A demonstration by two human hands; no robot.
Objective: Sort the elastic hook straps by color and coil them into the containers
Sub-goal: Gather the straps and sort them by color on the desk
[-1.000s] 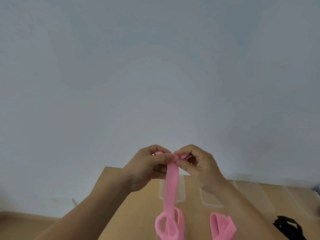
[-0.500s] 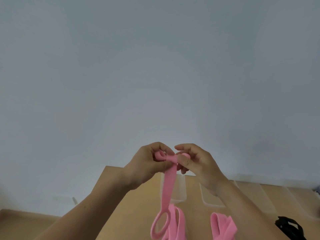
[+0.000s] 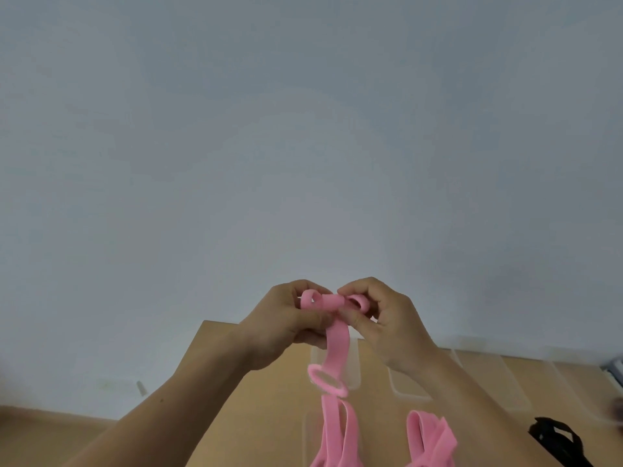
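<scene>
A pink elastic strap (image 3: 335, 345) hangs from both hands, raised above the wooden table (image 3: 256, 399). My left hand (image 3: 286, 326) pinches its rolled top end on the left, and my right hand (image 3: 384, 325) pinches the same coil on the right. The strap's tail drops down with a loop partway and runs off the bottom edge. More pink strap (image 3: 429, 439) lies folded on the table under my right forearm. A black strap (image 3: 556, 439) lies at the lower right. Clear plastic containers (image 3: 408, 389) stand on the table behind the hands.
A plain grey wall (image 3: 303, 129) fills most of the view. The table's far left corner shows just behind my left wrist. More clear containers (image 3: 505, 375) line the table toward the right edge.
Both hands have rolled the strap's top end further into a coil. The hanging loop has risen higher and the tail has shortened.
</scene>
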